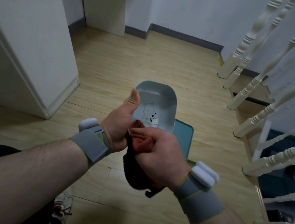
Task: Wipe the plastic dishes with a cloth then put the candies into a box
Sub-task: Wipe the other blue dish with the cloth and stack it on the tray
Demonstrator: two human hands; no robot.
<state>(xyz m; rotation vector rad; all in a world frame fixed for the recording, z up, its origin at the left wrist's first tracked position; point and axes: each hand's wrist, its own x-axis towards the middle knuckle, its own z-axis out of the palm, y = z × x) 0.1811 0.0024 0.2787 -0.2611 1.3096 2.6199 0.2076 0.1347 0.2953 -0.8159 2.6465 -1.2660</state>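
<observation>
1. Grey wrist straps (91, 143) are being worn on both forearms.
2. A red-and-black cloth (138, 163) is being gripped by the curled fingers of the right hand (158, 155) and pressed into the dish.
3. A pale blue plastic dish (159, 102) with dark spots is being held above the wooden floor (130, 58) by the left hand (122, 120), thumb on its rim.

I count one pale blue plastic dish (159, 102), one cloth (138, 161), red and dark, just below that dish, and one teal tray (184, 138) behind the dish. Two hands of mine: left grip (118, 122), right grip (160, 155). Two grey wristbands, two shoes below.
</observation>
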